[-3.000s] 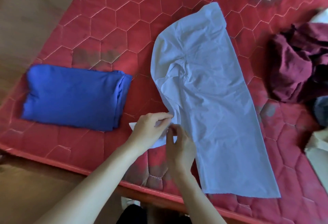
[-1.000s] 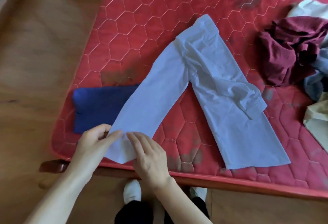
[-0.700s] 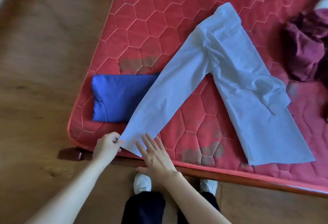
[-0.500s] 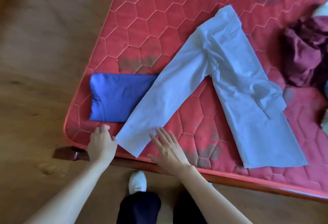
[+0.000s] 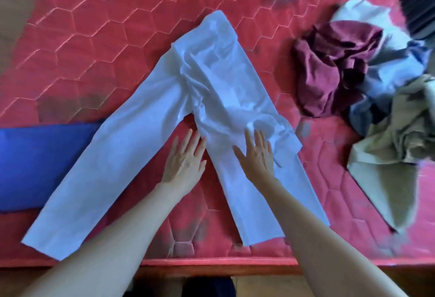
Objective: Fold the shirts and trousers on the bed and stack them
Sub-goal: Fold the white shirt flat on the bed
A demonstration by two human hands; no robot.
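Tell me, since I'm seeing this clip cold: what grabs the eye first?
The pale blue trousers spread in an upside-down V across the middle of the red quilted mattress, with the left hand flat between the legs and the right hand flat on the right leg. A crumpled pile of clothes sits at the right; a folded blue garment lies at the left.

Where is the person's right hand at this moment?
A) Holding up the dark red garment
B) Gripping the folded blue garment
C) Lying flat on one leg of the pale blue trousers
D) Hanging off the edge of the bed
C: the right hand lies with straight, spread fingers on the right-side leg of the pale blue trousers, while the dark red garment sits untouched further away on the bed.
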